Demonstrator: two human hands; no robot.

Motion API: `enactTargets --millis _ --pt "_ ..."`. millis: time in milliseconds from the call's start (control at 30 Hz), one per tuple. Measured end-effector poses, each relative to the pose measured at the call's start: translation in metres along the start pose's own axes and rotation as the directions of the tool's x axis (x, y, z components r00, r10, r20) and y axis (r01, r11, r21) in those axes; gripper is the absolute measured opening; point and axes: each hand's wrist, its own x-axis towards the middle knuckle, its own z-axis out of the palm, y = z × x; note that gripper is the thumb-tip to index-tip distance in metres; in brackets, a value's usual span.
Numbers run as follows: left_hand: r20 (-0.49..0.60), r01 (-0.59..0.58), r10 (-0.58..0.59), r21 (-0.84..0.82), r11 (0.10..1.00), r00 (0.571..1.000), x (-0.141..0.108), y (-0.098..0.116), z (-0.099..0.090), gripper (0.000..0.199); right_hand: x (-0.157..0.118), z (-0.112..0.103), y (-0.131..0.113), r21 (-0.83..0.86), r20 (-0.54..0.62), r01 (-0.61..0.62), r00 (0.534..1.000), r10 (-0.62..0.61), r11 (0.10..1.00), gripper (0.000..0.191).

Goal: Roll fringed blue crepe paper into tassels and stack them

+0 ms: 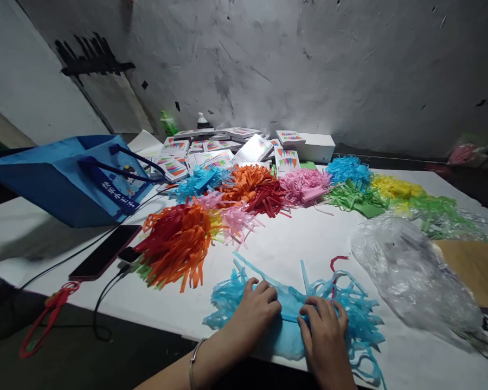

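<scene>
So you've got that light blue tissue-paper sheet with fringed ends (287, 344) right in front of you, at the near edge of the white-covered table (287, 238). Your left hand (261, 303) and right hand (325, 322) are both on its unfringed middle, fingers bent, by a narrow fold. Can't tell if either one's pinching or just pressing, tbh. Clear crinkly plastic bag (406, 271)'s off to your right, orange fringed paper bundle (183, 238) to your left.
</scene>
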Motion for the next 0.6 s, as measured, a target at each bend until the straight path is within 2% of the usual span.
enactTargets --millis 133,267,333,433,533,567,600 --pt "-0.012 -0.198 0.201 0.111 0.974 0.980 0.005 -0.001 -0.003 0.013 -0.002 0.002 0.001 0.000 0.044 0.158 0.987 -0.158 0.987 0.029" --pt "-0.007 -0.280 0.282 0.117 0.953 0.959 0.014 -0.007 -0.006 0.019 0.001 0.006 -0.001 -0.026 0.058 0.230 0.972 -0.229 0.973 0.016" --pt "-0.024 -0.279 0.284 0.120 0.953 0.959 0.016 -0.007 -0.007 0.019 0.003 0.011 -0.002 -0.004 0.029 0.238 0.971 -0.238 0.971 0.017" --pt "-0.156 -0.256 0.261 0.054 0.965 0.953 0.009 0.003 -0.001 0.009 0.007 0.018 -0.004 0.035 -0.068 0.225 0.973 -0.222 0.974 0.028" --pt "-0.318 -0.337 0.305 -0.050 0.940 0.898 -0.001 0.013 0.015 0.007 0.014 0.021 -0.003 0.072 -0.205 0.155 0.969 -0.137 0.985 0.029" --pt "-0.359 -0.333 0.299 -0.036 0.942 0.884 -0.003 0.013 0.022 0.004 0.017 0.020 -0.001 0.093 -0.253 0.125 0.963 -0.098 0.988 0.028" --pt "-0.380 -0.314 0.292 0.005 0.949 0.877 -0.004 0.011 0.027 0.011 0.020 0.017 0.003 0.115 -0.303 0.093 0.952 -0.054 0.989 0.028"
